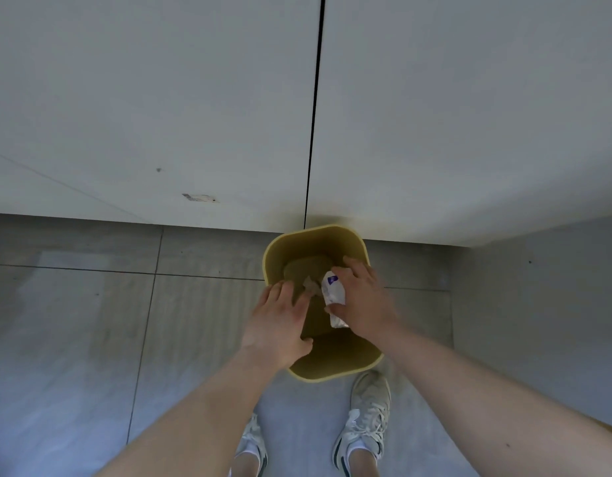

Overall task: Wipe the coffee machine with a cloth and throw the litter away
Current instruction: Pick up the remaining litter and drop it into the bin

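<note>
A yellow waste bin [280, 246] stands on the floor against the white cabinet fronts, seen from above. My right hand [359, 301] hovers over the bin's mouth and holds a crumpled white wrapper [333, 292] with a purple mark between thumb and fingers. My left hand [280, 325] is spread flat over the bin's left side, fingers apart, nothing in it. A small crumpled brownish scrap [310, 285] shows between the two hands, inside the bin. No coffee machine or cloth is in view.
White cabinet doors [194, 115] with a dark vertical gap fill the upper half. Grey floor tiles [74, 321] lie left of the bin. A grey wall [538, 304] rises at the right. My two white sneakers [366, 418] stand just below the bin.
</note>
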`<action>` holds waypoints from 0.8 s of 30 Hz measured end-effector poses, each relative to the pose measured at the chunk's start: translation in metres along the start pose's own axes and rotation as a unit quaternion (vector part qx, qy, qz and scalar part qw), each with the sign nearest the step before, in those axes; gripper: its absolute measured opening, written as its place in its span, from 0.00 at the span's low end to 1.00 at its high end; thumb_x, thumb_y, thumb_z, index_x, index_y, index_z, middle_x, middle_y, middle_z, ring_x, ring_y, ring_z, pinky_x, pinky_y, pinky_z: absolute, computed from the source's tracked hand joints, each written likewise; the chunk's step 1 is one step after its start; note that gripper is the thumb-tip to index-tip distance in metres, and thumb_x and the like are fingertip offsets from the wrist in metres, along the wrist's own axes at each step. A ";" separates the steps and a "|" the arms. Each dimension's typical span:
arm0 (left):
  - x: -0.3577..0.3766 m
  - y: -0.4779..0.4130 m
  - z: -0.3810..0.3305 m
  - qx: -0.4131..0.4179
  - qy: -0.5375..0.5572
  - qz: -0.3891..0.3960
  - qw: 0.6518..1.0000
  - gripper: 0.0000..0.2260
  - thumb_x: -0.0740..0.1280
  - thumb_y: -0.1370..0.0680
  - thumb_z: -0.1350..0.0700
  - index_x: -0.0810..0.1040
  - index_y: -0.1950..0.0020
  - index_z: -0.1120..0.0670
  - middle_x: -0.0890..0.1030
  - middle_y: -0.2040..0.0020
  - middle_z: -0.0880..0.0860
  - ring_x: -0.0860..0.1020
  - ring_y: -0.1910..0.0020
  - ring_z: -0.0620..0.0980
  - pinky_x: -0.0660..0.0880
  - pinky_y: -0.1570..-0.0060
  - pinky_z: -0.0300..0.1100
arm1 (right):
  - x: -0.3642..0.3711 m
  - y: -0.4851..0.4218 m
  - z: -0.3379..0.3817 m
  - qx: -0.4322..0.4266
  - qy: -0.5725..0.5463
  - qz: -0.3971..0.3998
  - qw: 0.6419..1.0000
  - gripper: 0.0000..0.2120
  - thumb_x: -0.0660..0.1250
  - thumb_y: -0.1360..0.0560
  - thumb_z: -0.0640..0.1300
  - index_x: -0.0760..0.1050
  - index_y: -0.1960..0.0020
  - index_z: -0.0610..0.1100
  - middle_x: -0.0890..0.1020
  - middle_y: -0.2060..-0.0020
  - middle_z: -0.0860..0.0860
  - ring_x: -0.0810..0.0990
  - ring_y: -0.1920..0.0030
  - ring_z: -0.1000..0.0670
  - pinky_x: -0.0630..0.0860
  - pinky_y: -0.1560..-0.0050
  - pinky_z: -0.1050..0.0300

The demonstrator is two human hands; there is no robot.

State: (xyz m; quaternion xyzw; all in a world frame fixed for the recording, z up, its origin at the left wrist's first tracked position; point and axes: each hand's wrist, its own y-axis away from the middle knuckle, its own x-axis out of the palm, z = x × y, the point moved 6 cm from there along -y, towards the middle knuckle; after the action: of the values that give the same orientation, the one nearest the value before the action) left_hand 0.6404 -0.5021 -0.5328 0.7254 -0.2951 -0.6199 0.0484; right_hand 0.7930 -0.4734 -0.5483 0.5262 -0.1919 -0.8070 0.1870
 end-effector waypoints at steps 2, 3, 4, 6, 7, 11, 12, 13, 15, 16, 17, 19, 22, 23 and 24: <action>-0.001 0.001 0.003 -0.008 0.005 -0.006 1.000 0.34 0.69 0.30 0.38 0.62 0.28 0.47 0.67 0.31 0.54 0.65 0.29 0.57 0.60 0.26 0.53 | -0.002 -0.002 0.001 -0.003 -0.018 0.000 1.000 0.35 0.72 0.29 0.60 0.63 0.27 0.54 0.61 0.24 0.55 0.57 0.23 0.46 0.61 0.26 0.45; -0.002 0.001 0.004 -0.012 0.011 -0.009 1.000 0.34 0.68 0.30 0.38 0.62 0.28 0.47 0.67 0.31 0.54 0.65 0.29 0.57 0.60 0.27 0.53 | -0.002 -0.003 0.001 -0.003 -0.022 -0.004 1.000 0.34 0.72 0.29 0.60 0.64 0.27 0.54 0.61 0.24 0.55 0.57 0.23 0.46 0.60 0.26 0.45; -0.002 0.002 0.005 -0.015 0.015 -0.013 1.000 0.33 0.68 0.30 0.38 0.62 0.28 0.47 0.68 0.32 0.54 0.66 0.30 0.57 0.61 0.28 0.53 | -0.002 -0.003 0.000 -0.001 -0.022 -0.009 1.000 0.33 0.71 0.28 0.58 0.64 0.27 0.54 0.62 0.24 0.55 0.57 0.23 0.46 0.61 0.27 0.45; -0.005 0.003 0.007 -0.016 0.018 -0.017 1.000 0.32 0.68 0.30 0.38 0.62 0.29 0.47 0.68 0.33 0.53 0.67 0.31 0.57 0.63 0.29 0.52 | -0.003 -0.004 -0.001 0.007 -0.025 -0.013 1.000 0.30 0.71 0.26 0.54 0.64 0.27 0.54 0.64 0.25 0.54 0.61 0.25 0.46 0.64 0.28 0.46; -0.007 0.004 0.009 -0.017 0.018 -0.016 1.000 0.32 0.67 0.30 0.39 0.62 0.30 0.47 0.68 0.33 0.53 0.68 0.32 0.57 0.63 0.29 0.52 | -0.003 -0.004 -0.001 0.009 -0.026 -0.012 1.000 0.29 0.70 0.25 0.53 0.65 0.27 0.53 0.66 0.26 0.54 0.63 0.26 0.47 0.65 0.29 0.46; -0.017 0.007 0.015 -0.026 0.011 -0.019 0.999 0.33 0.66 0.30 0.39 0.63 0.29 0.49 0.68 0.34 0.55 0.67 0.32 0.57 0.61 0.28 0.53 | -0.008 0.002 0.006 -0.004 -0.007 0.003 1.000 0.27 0.68 0.24 0.53 0.65 0.28 0.54 0.69 0.30 0.55 0.67 0.30 0.48 0.72 0.34 0.48; -0.021 0.008 0.016 -0.028 0.009 -0.020 0.999 0.33 0.66 0.30 0.39 0.63 0.29 0.49 0.68 0.34 0.55 0.67 0.32 0.58 0.61 0.27 0.54 | -0.010 0.004 0.008 -0.007 -0.003 0.008 1.000 0.27 0.68 0.24 0.53 0.64 0.28 0.54 0.69 0.30 0.55 0.68 0.30 0.48 0.73 0.34 0.48; -0.026 0.010 0.017 -0.030 0.006 -0.023 0.999 0.33 0.66 0.30 0.39 0.63 0.28 0.49 0.68 0.34 0.56 0.67 0.31 0.58 0.60 0.27 0.54 | -0.013 0.006 0.010 -0.010 0.000 0.013 1.000 0.26 0.67 0.24 0.53 0.64 0.28 0.54 0.69 0.30 0.55 0.68 0.31 0.48 0.73 0.35 0.48; -0.038 0.013 0.018 -0.034 -0.001 -0.029 0.999 0.32 0.66 0.29 0.40 0.64 0.28 0.50 0.69 0.34 0.56 0.67 0.32 0.59 0.62 0.29 0.55 | -0.020 0.009 0.016 -0.019 0.009 0.021 1.000 0.26 0.67 0.24 0.53 0.64 0.28 0.55 0.69 0.31 0.54 0.69 0.32 0.48 0.73 0.37 0.49; -0.045 0.015 0.019 -0.038 -0.003 -0.031 0.999 0.32 0.66 0.29 0.40 0.64 0.29 0.50 0.69 0.34 0.57 0.68 0.33 0.59 0.64 0.30 0.55 | -0.024 0.011 0.020 -0.022 0.013 0.024 0.999 0.26 0.67 0.24 0.54 0.64 0.28 0.55 0.69 0.31 0.54 0.69 0.32 0.48 0.73 0.37 0.49; -0.052 0.017 0.019 -0.042 -0.002 -0.034 0.999 0.31 0.66 0.29 0.40 0.65 0.29 0.50 0.70 0.34 0.57 0.68 0.34 0.59 0.65 0.31 0.54 | -0.029 0.013 0.023 -0.025 0.017 0.025 0.999 0.26 0.66 0.24 0.54 0.64 0.28 0.55 0.69 0.30 0.54 0.69 0.32 0.48 0.73 0.37 0.49; -0.067 0.022 0.020 -0.047 -0.002 -0.040 0.998 0.29 0.66 0.30 0.41 0.67 0.31 0.51 0.71 0.36 0.57 0.70 0.36 0.59 0.67 0.34 0.54 | -0.041 0.017 0.032 -0.033 0.026 0.021 0.999 0.26 0.65 0.24 0.55 0.64 0.28 0.55 0.69 0.30 0.54 0.69 0.32 0.47 0.74 0.38 0.49; -0.094 0.031 0.019 -0.042 -0.024 -0.051 0.998 0.28 0.64 0.29 0.43 0.68 0.31 0.52 0.72 0.37 0.58 0.71 0.38 0.60 0.68 0.35 0.54 | -0.063 0.025 0.047 -0.032 0.032 0.009 0.999 0.26 0.64 0.24 0.56 0.64 0.28 0.56 0.70 0.30 0.54 0.71 0.33 0.47 0.75 0.39 0.48; -0.103 0.034 0.018 -0.041 -0.027 -0.056 0.997 0.28 0.64 0.29 0.44 0.68 0.31 0.53 0.72 0.36 0.58 0.71 0.37 0.60 0.67 0.34 0.55 | -0.070 0.029 0.052 -0.034 0.034 0.005 0.999 0.26 0.64 0.24 0.57 0.64 0.28 0.56 0.70 0.30 0.54 0.71 0.32 0.47 0.75 0.39 0.49; -0.113 0.038 0.017 -0.041 -0.026 -0.060 0.997 0.28 0.64 0.28 0.44 0.68 0.30 0.53 0.72 0.36 0.58 0.70 0.36 0.60 0.67 0.33 0.56 | -0.078 0.034 0.057 -0.039 0.040 0.001 0.998 0.26 0.64 0.25 0.57 0.64 0.28 0.56 0.70 0.31 0.54 0.71 0.32 0.47 0.76 0.40 0.49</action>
State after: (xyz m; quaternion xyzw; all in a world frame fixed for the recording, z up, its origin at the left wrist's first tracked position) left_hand 0.6037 -0.4736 -0.4219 0.7230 -0.2269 -0.6516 0.0335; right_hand 0.7733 -0.4568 -0.4496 0.5500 -0.1532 -0.7923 0.2151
